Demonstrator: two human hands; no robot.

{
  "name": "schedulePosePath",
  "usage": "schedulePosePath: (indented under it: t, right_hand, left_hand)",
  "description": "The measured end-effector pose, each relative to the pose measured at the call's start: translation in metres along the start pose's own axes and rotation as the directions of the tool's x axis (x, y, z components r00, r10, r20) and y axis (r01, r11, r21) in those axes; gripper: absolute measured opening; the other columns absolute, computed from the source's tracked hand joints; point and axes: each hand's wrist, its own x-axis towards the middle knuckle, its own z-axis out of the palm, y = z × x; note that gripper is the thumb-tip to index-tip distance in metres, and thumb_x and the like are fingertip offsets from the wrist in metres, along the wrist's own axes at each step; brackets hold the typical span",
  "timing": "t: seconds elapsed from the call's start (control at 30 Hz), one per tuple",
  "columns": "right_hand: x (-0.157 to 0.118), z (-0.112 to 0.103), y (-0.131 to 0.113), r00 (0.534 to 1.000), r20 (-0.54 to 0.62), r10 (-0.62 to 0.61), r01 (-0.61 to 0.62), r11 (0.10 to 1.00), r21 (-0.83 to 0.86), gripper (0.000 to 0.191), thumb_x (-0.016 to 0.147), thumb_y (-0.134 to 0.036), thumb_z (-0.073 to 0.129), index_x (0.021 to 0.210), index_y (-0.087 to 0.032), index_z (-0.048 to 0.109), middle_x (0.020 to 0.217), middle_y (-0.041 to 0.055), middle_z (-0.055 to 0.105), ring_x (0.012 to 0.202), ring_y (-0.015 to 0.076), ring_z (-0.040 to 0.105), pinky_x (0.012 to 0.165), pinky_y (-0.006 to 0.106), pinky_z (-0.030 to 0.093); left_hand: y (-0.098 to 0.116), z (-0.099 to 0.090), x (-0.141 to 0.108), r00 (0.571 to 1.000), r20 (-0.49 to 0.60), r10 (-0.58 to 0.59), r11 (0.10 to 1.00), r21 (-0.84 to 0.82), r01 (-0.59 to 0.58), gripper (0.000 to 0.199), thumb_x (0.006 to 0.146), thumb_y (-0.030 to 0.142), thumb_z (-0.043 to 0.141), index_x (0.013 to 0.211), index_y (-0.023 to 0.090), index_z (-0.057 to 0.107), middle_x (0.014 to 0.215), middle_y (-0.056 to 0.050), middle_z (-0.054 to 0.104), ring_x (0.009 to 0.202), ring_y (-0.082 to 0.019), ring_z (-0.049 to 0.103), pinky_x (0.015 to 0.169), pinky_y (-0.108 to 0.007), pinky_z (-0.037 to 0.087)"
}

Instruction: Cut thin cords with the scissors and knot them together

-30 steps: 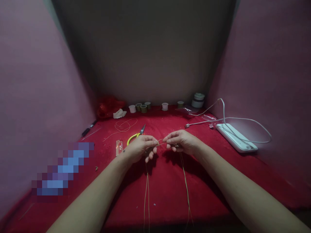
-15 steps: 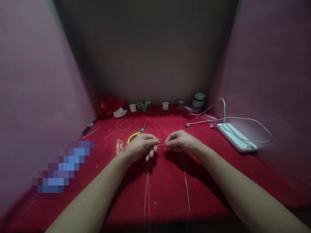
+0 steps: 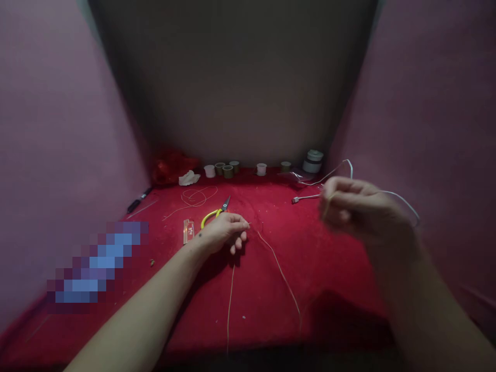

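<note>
My left hand (image 3: 229,230) is closed in a pinch on a thin yellowish cord (image 3: 279,267) near the middle of the table. One strand runs from the fingertips down to the right; another hangs straight down below the palm. My right hand (image 3: 358,209) is raised well off to the right, smeared by motion, its fingers curled closed. A bit of the same cord shows across those fingers. Beside my left hand lie yellow-handled scissors (image 3: 209,217), partly hidden by it, and a small clear plastic piece (image 3: 188,231).
Several thread spools (image 3: 228,171) and a lidded jar (image 3: 313,161) stand along the back. A loose cord loop (image 3: 199,195) lies at the left, near a black-handled tool (image 3: 134,205) and a red plastic bag (image 3: 170,168). A white cable (image 3: 308,198) passes behind my right hand.
My right hand has moved away from the left one, up and to the right, drawing cord with it, and now covers the white device. My left hand keeps its pinch almost in place.
</note>
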Motion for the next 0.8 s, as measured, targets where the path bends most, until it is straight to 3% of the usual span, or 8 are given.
schedulePosePath:
  t: [0.07,0.17,0.3,0.4,0.5,0.57,0.7,0.8]
  right_hand:
    - [-0.012,-0.007,-0.031,0.983,-0.157,-0.094,0.107,0.991,0.077,0.018,0.083,-0.028,0.048,0.073,-0.015,0.055,0.042,-0.0096,0.038,0.034,-0.0037,0.03,0.038,0.017,0.012]
    - [-0.016,-0.015,-0.076,0.915,-0.349,-0.204,0.178,0.978,-0.104,0.047,0.09,-0.021,0.015,0.065,-0.006,0.051,0.044,-0.0088,0.045,0.037,-0.0097,0.021,0.042,0.027,0.009]
    - [0.003,-0.03,-0.096,0.813,-0.486,-0.322,0.122,0.909,-0.398,0.031,0.085,-0.019,0.038,0.064,-0.003,0.055,0.058,-0.0051,0.057,0.044,-0.009,0.032,0.045,0.034,0.015]
    - [0.021,-0.048,-0.062,0.84,-0.488,-0.237,0.023,0.914,-0.405,0.01,0.077,-0.017,0.056,0.078,-0.007,0.059,0.05,-0.0022,0.053,0.04,-0.0029,0.038,0.045,0.029,0.014]
    - [0.033,-0.061,-0.007,0.922,-0.386,-0.025,-0.113,0.937,-0.33,0.013,0.076,-0.021,0.059,0.081,-0.009,0.058,0.053,0.0002,0.054,0.037,0.0008,0.037,0.04,0.023,0.018]
    - [0.035,-0.06,0.026,0.931,-0.359,0.056,-0.204,0.898,-0.39,0.009,0.075,-0.021,0.06,0.075,-0.012,0.059,0.053,0.0004,0.053,0.037,0.004,0.038,0.039,0.022,0.025]
    - [0.03,-0.03,0.055,0.951,-0.308,-0.011,-0.198,0.744,-0.638,0.016,0.067,-0.011,0.066,0.082,-0.016,0.064,0.092,0.0088,0.062,0.08,0.0164,0.057,0.067,0.027,0.046]
    - [0.025,0.01,0.057,0.991,-0.131,0.02,-0.069,0.923,-0.38,0.034,0.076,-0.022,0.061,0.11,-0.02,0.056,0.111,0.008,0.057,0.098,0.0161,0.055,0.083,0.029,0.045]
  left_hand:
    - [0.001,0.003,-0.001,1.0,-0.003,-0.004,1.0,0.005,0.004,0.014,0.074,0.023,0.058,0.066,0.014,0.05,0.055,-0.002,0.057,0.035,-0.008,0.048,0.03,-0.016,0.036]
    - [0.003,0.005,-0.003,1.0,-0.017,0.002,1.0,0.024,-0.002,0.015,0.074,0.023,0.057,0.064,0.014,0.049,0.054,-0.001,0.056,0.034,-0.007,0.047,0.029,-0.016,0.034]
    - [0.004,0.004,-0.005,0.999,-0.018,0.044,0.998,0.04,-0.043,0.017,0.075,0.026,0.058,0.065,0.014,0.051,0.054,-0.001,0.056,0.033,-0.006,0.044,0.027,-0.015,0.03]
    - [0.005,0.0,-0.006,0.996,-0.011,0.092,0.996,-0.003,-0.092,0.015,0.074,0.026,0.059,0.07,0.014,0.052,0.059,-0.001,0.057,0.035,-0.006,0.046,0.028,-0.016,0.032]
    - [0.009,-0.003,-0.009,0.991,-0.008,0.135,0.99,-0.033,-0.135,0.014,0.075,0.026,0.06,0.073,0.014,0.053,0.059,-0.001,0.056,0.036,-0.007,0.047,0.028,-0.016,0.033]
    - [0.015,-0.004,-0.012,0.987,0.003,0.163,0.986,-0.045,-0.163,0.013,0.075,0.026,0.06,0.074,0.014,0.053,0.06,0.0,0.056,0.037,-0.007,0.047,0.029,-0.017,0.035]
    - [0.037,0.001,-0.023,0.972,0.017,0.234,0.972,-0.024,-0.234,0.013,0.076,0.026,0.06,0.075,0.014,0.054,0.062,-0.001,0.058,0.041,-0.008,0.052,0.032,-0.017,0.037]
    - [0.056,0.011,-0.034,0.96,0.048,0.277,0.961,-0.001,-0.277,0.014,0.076,0.027,0.06,0.075,0.014,0.055,0.061,-0.001,0.059,0.042,-0.008,0.053,0.032,-0.015,0.037]
